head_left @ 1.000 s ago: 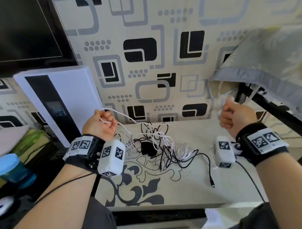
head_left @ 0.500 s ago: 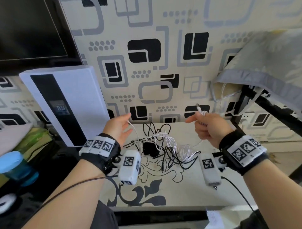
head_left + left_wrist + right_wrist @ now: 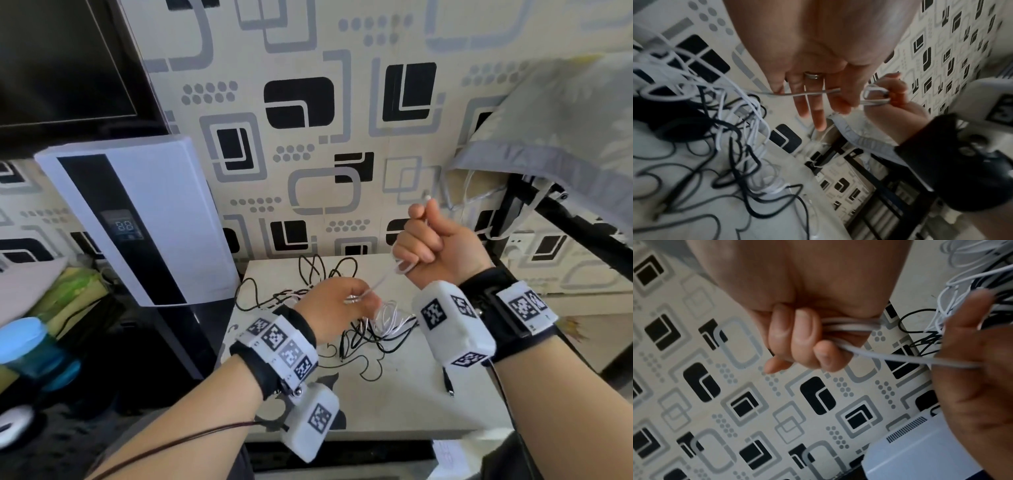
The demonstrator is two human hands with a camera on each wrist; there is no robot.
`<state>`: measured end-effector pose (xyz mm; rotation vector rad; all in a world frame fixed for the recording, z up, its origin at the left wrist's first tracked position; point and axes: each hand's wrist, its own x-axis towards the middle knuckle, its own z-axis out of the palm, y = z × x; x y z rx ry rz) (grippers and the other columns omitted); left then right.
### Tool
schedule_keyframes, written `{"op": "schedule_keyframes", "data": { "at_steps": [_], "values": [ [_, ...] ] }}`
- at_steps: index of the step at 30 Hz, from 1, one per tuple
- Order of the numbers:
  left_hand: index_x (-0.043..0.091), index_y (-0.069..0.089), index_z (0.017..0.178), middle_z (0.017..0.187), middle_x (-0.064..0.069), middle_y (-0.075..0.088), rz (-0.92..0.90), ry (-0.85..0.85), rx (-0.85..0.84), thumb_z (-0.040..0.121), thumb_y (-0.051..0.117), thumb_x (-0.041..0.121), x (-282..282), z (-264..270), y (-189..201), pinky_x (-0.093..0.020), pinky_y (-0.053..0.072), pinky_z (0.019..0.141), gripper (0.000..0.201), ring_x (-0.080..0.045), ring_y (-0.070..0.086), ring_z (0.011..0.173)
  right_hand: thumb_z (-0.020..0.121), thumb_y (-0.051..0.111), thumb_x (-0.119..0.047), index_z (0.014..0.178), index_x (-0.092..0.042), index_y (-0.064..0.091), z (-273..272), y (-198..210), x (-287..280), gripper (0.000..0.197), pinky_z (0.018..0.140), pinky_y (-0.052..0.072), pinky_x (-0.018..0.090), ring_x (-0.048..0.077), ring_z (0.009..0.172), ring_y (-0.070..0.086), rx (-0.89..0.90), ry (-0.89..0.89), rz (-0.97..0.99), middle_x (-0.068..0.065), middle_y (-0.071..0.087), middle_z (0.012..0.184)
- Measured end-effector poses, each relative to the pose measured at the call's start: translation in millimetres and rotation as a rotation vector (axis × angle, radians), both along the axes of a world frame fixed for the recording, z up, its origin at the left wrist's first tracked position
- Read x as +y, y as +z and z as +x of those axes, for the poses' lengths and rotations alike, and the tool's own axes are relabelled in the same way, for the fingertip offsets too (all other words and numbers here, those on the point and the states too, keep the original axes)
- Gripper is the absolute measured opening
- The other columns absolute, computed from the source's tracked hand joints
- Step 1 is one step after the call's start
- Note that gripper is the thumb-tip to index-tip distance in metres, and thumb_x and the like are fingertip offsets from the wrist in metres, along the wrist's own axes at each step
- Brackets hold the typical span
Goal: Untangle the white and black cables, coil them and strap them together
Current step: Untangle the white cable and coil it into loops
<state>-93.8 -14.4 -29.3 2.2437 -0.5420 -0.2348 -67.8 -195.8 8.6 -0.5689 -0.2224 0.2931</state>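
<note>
Two hands are raised over the table [image 3: 394, 404]. Loops of white cable [image 3: 851, 326] are gripped in the fisted right hand [image 3: 435, 250], shown only by its wrist view; left hand [image 3: 818, 78] fingers are spread straight under the strand. Black cable [image 3: 318, 274] is tangled behind.

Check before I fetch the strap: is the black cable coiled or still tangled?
Still tangled: the black cable lies in loose loops on the table, crossing the white cable.

Part of the white cable [image 3: 849, 326] disappears inside the right hand [image 3: 807, 305]; how many loops it holds cannot be told. The left hand [image 3: 334, 306] covers part of the tangle of black cable [image 3: 373, 337]. Near the surface [image 3: 766, 224], the left wrist view is blurred.
</note>
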Motion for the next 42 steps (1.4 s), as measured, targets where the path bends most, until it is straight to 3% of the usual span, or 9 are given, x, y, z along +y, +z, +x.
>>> {"op": "schedule_keyframes", "data": {
  "at_steps": [2,6,11,16,20,25,30,37,42],
  "values": [
    [0.015,0.071,0.092,0.086,0.005,0.066,-0.002,0.042,-0.025,0.096,0.052,0.029,8.3,7.2,-1.2,-0.03,0.044,0.081,0.024,-0.01,0.06,0.084,0.1,0.035,-0.034,0.073,-0.012,0.06,1.8,0.9,-9.9,0.043,0.041,0.03,0.021,0.01,0.041,0.015,-0.025,0.042,0.089,-0.008,0.023,0.043],
    [0.01,0.067,0.083,0.087,0.004,0.073,-0.171,0.084,-0.014,0.099,0.049,0.021,23.8,15.2,-1.1,-0.022,0.044,0.087,0.028,-0.006,0.065,0.086,0.102,0.034,-0.033,0.078,-0.009,0.062,5.6,-1.4,-26.7,0.043,0.045,0.027,0.025,0.012,0.043,0.02,-0.059,0.206,0.209,-0.006,0.026,0.048],
    [-0.002,0.065,0.079,0.07,0.004,0.07,-0.278,0.173,0.049,0.096,0.056,0.019,31.8,23.8,-1.4,-0.022,0.047,0.069,0.028,-0.009,0.056,0.064,0.101,0.035,-0.029,0.08,-0.007,0.057,-1.9,-2.8,-23.2,0.038,0.047,0.024,0.027,0.015,0.045,0.024,-0.088,0.359,0.176,-0.002,0.03,0.051],
    [0.016,0.056,0.053,0.046,0.002,0.044,-0.318,0.233,0.145,0.09,0.065,0.024,35.4,22.3,4.1,-0.023,0.035,0.048,0.04,-0.013,0.035,0.043,0.1,0.037,-0.027,0.08,-0.007,0.056,-6.2,0.5,-21.5,0.034,0.048,0.024,0.027,0.015,0.047,0.025,-0.121,0.416,0.132,-0.001,0.031,0.053],
    [0.024,0.044,0.046,0.048,0.005,0.027,-0.353,0.26,0.261,0.09,0.066,0.021,28.0,21.4,6.1,-0.02,0.018,0.04,0.05,-0.012,0.021,0.04,0.1,0.037,-0.026,0.08,-0.009,0.053,-11.1,2.8,-15.5,0.031,0.048,0.023,0.027,0.014,0.047,0.024,-0.186,0.519,0.065,-0.003,0.031,0.053],
    [0.017,0.048,0.05,0.041,0.007,0.032,-0.353,0.385,0.205,0.084,0.066,0.013,24.3,21.9,16.5,-0.024,0.023,0.043,0.039,-0.015,0.025,0.041,0.093,0.051,-0.032,0.067,-0.017,0.054,-18.3,-15.8,16.1,0.03,0.04,0.022,0.018,0.011,0.039,0.021,-0.263,0.621,-0.448,-0.008,0.025,0.048],
    [0.015,0.053,0.052,0.049,0.001,0.04,-0.646,0.347,0.402,0.088,0.053,0.01,34.6,16.8,27.7,-0.028,0.034,0.056,0.036,-0.016,0.037,0.05,0.094,0.046,-0.025,0.06,-0.013,0.055,-18.6,-18.2,35.2,0.037,0.04,0.015,0.016,0.008,0.036,0.017,-0.231,0.534,-0.98,-0.006,0.026,0.042],
    [0.003,0.07,0.071,0.05,0.003,0.052,-0.225,0.258,0.047,0.087,0.056,0.002,36.0,7.5,27.8,-0.017,0.037,0.051,0.022,-0.007,0.044,0.047,0.096,0.051,-0.023,0.061,-0.015,0.053,-16.5,-20.9,47.3,0.036,0.045,0.034,0.017,0.008,0.046,0.042,-0.39,0.286,-1.94,-0.004,0.048,0.055],
    [0.021,0.066,0.107,0.086,0.0,0.072,-0.223,0.136,0.097,0.085,0.057,-0.005,24.7,1.2,19.7,-0.033,0.054,0.076,0.035,-0.014,0.065,0.072,0.096,0.048,-0.023,0.067,-0.019,0.056,-2.9,-26.5,34.7,0.03,0.048,0.035,0.02,0.01,0.051,0.041,-0.136,-0.079,-1.802,-0.002,0.048,0.061]
  ]
}}
